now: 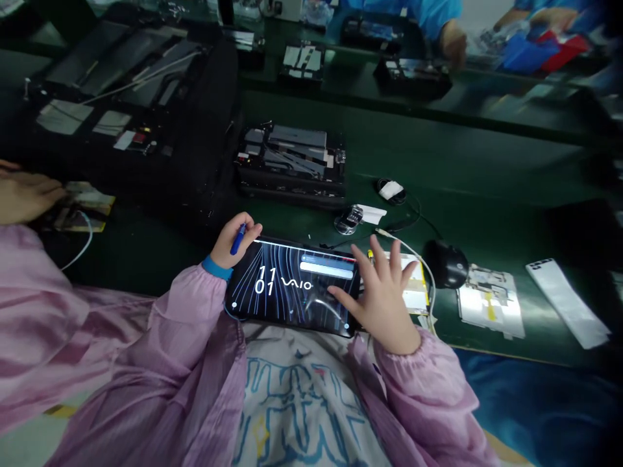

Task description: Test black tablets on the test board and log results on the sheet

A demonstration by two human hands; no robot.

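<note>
A person in a pink smock [438, 383] sits over a tablet [292, 301] at the near edge of a dark green table [452, 162], its lit screen reading 11:01 beside a VAIO logo. The left hand [233, 240], a blue band [217, 267] at its wrist, curls its fingers around a blue pen [238, 239] at the tablet's upper left corner. The right hand [382, 295] spreads its fingers wide at the tablet's right end, thumb over the screen; whether it touches the glass cannot be told. Just beyond the tablet stands a black box [292, 185] topped with flat parts, near a coiled black cable [399, 196]. To the right lie a rounded black device [445, 264], a silver panel [491, 311] and a long white piece [567, 301]. At far left, a co-worker's hand [29, 196] rests beside a yellow-edged panel [92, 201].
</note>
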